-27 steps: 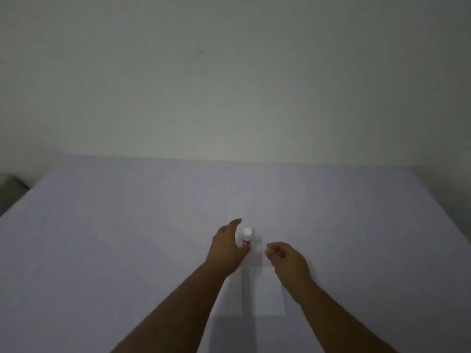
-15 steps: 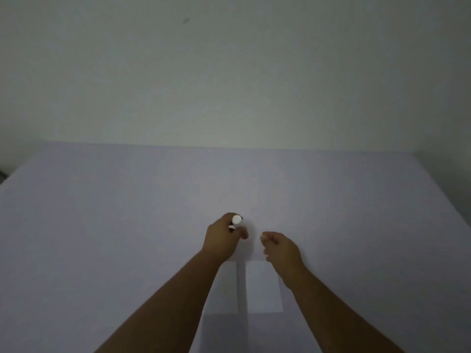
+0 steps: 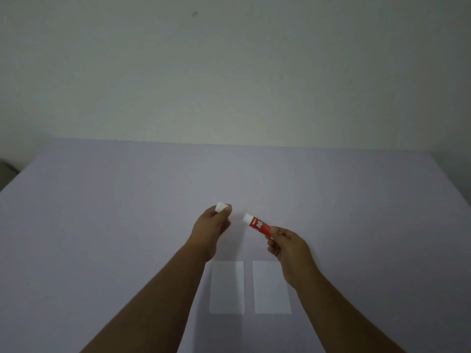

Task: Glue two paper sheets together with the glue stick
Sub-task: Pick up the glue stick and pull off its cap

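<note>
Two small white paper sheets lie side by side on the pale lilac table: the left sheet [image 3: 226, 286] is partly covered by my left forearm, the right sheet [image 3: 271, 286] partly by my right wrist. My right hand [image 3: 290, 250] grips the lower end of a red glue stick [image 3: 257, 224], which tilts up and to the left with its white tip bare. My left hand [image 3: 212, 226] pinches the white cap [image 3: 220, 207] between its fingertips, a short way left of the stick. Both hands hover above the table, beyond the sheets.
The lilac table [image 3: 102, 225] runs back to a plain pale wall [image 3: 229, 72]. Its left edge and a dark object [image 3: 6, 170] show at far left. The right table edge slants down at far right.
My left hand picked up the standing glue stick. The stick is now in my right hand, and the cap has come off and stays in my left hand. The hands have moved apart.
</note>
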